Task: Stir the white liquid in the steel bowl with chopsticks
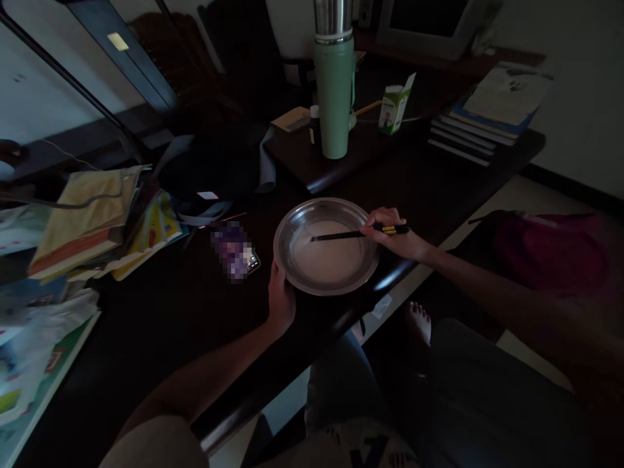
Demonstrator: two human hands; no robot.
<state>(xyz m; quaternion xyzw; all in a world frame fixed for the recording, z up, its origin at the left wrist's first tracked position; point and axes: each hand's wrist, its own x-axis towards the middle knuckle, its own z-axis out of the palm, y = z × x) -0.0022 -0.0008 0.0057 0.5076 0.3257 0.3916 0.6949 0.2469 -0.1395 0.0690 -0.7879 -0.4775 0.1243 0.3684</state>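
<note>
A round steel bowl sits near the front edge of a dark table; a pale, milky liquid fills its bottom. My left hand is closed on the bowl's near-left rim. My right hand pinches dark chopsticks with yellow bands near the top. Their tips reach left over the liquid at the bowl's middle.
A green flask with a steel cap stands behind the bowl, beside a small carton. Stacked books lie at the back right, piled papers and books at the left. A phone lies left of the bowl.
</note>
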